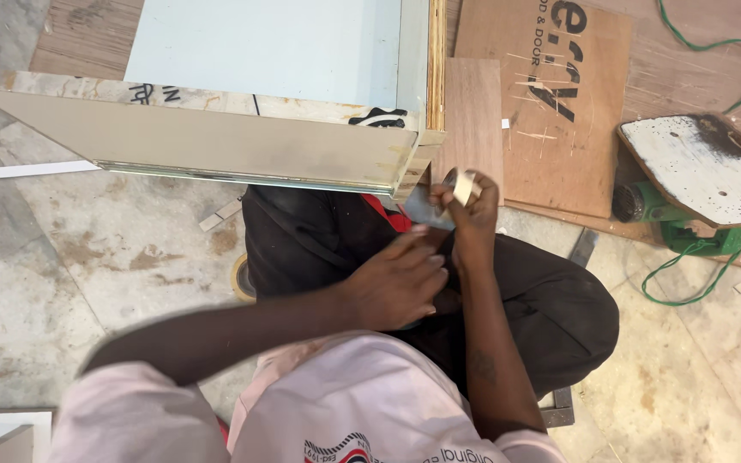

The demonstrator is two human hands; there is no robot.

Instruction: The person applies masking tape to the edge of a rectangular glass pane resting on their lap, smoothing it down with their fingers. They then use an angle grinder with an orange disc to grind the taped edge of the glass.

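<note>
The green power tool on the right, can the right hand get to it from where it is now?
Probably yes, once freed: the right hand grips a small roll of tape, and only bare floor and a plywood sheet lie between it and the green power tool.

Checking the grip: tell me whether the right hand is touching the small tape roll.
Touching. The head view shows the right hand with its fingers closed around the small cream tape roll, no gap between them.

A brown rectangular printed board lies flat at upper right.
</note>
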